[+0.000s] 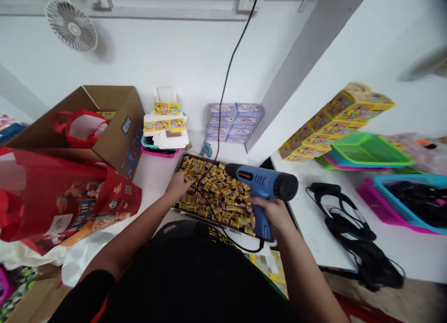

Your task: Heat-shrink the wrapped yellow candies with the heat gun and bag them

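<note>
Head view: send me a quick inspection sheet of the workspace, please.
Surface: white table under a tray.
Work items: small yellow pieces heaped in the tray; blue heat gun above its right side.
Clutter: red bag and cardboard box at left; purple boxes behind the tray; green basket at right.
Hands: left hand at the tray's left end, grip unclear; right hand holds the heat gun.
Cables: black cord comes down across the tray to the heat gun.
Surroundings: white wall with a fan.

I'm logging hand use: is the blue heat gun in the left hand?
No, the right hand holds the blue heat gun, while the left hand is at the small yellow pieces.
</note>
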A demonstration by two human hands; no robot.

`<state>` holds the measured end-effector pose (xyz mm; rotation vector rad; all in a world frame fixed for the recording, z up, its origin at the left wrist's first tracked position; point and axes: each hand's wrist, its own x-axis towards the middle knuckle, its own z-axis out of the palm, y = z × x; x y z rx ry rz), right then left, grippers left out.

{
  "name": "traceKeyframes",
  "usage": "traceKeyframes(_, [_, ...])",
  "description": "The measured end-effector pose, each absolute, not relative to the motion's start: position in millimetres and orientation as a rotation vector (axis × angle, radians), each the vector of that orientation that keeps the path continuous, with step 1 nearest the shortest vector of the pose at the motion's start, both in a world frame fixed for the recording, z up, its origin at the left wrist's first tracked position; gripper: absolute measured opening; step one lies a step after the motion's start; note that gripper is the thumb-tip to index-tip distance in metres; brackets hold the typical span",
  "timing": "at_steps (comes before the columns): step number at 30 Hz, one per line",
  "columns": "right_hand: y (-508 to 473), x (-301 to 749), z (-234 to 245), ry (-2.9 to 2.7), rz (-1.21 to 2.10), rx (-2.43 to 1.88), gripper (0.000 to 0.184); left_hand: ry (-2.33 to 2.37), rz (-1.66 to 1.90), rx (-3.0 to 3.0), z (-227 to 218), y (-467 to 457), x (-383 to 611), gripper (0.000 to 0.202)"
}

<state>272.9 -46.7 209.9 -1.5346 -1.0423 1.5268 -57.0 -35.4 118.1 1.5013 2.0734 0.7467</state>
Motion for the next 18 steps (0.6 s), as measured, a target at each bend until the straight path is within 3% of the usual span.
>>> traceKeyframes(2, [-58, 280, 220, -0.995, 1.544, -1.55, 0.035, 2.075, 0.712, 1.522, 113, -6, -33, 0.044])
traceKeyframes(4, [-70, 285, 233, -0.966, 1.56, -1.556, 0.037, 1.875, 0.696, 1.413, 110, 22, -2, 0.048])
traceKeyframes(8, [-101, 307, 249, -0.956, 1.516, -1.524, 0.038, 1.332, 0.583, 1.181, 107, 39, 65, 0.021])
traceKeyframes(14, [-121, 365, 231, -0.777, 1.228, -1.499, 0.039, 1.206, 0.663, 1.08, 129, 0, 107, 0.011])
traceKeyframes(18, [-80, 365, 211, -0.808, 1.198, -1.602, 0.031, 1.16, 0.671, 1.553, 172, -19, 130, 0.013])
